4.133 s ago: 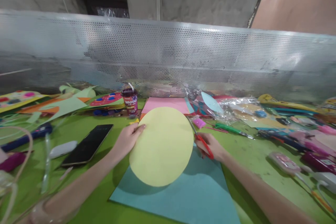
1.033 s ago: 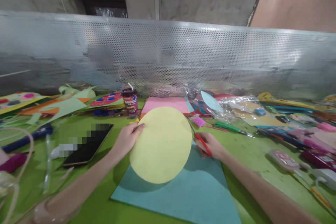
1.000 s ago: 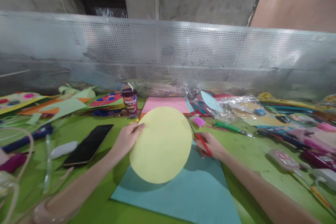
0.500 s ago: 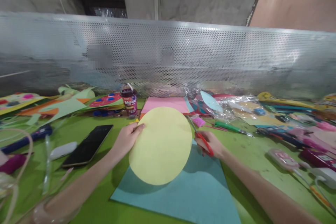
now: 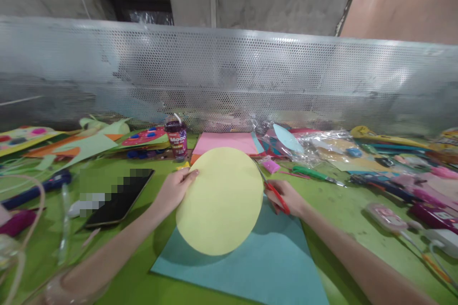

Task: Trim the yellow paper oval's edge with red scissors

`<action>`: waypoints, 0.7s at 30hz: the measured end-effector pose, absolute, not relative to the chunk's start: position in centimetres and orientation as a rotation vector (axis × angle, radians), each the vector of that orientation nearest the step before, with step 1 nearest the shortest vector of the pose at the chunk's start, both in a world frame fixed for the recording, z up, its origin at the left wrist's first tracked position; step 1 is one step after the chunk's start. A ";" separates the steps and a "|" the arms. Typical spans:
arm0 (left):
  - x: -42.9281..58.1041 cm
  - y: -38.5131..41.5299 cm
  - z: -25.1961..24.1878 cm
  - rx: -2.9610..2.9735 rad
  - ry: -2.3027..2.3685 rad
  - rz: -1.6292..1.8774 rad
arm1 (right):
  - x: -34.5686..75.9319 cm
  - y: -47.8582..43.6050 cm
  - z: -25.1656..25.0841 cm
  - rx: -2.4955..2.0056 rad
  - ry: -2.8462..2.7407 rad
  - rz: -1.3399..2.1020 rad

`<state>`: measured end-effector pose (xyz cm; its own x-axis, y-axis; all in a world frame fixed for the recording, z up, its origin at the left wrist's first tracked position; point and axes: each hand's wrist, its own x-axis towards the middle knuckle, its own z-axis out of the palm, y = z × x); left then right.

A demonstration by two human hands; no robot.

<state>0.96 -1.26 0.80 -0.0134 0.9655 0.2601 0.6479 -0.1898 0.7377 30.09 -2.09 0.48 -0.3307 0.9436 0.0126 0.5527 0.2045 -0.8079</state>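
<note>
A round pale yellow paper point(image 5: 220, 200) is held up over a blue-green sheet point(image 5: 243, 267) on the green table. My left hand point(image 5: 176, 187) pinches the disc at its upper left edge. In my right hand point(image 5: 286, 196) are red-handled scissors point(image 5: 277, 196), their blades at the disc's right edge and partly hidden behind it. A small yellow piece point(image 5: 183, 166) shows just behind my left fingers. Pink paper point(image 5: 227, 142) lies beyond the disc.
A drink cup with straw point(image 5: 176, 140) stands behind my left hand. To the left lies a phone point(image 5: 121, 200). Green-handled scissors point(image 5: 315, 174), a pink packet point(image 5: 271, 166) and clear plastic wrap point(image 5: 322, 145) are at the right. A perforated metal panel point(image 5: 229, 76) borders the table's back.
The yellow disc has shifted very slightly down and right. The scissors have tilted a little, and both hands stay in nearly the same place.
</note>
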 end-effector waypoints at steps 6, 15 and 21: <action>1.0 -1.2 0.9 1.842 1.664 1.057 | 30.1 -2.0 0.4 -1.388 -1.975 0.993; 0.9 -1.3 1.1 1.811 1.639 1.097 | 30.1 -2.0 0.3 -1.424 -1.983 0.955; 0.8 -1.3 1.1 1.792 1.659 1.117 | 30.1 -2.1 0.8 -1.454 -1.975 0.954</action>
<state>0.80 -1.34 1.10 -0.0525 0.9656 0.2547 0.5990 -0.1736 0.7817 30.06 -2.13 0.79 -0.3013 0.9535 -0.0089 0.5995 0.1822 -0.7793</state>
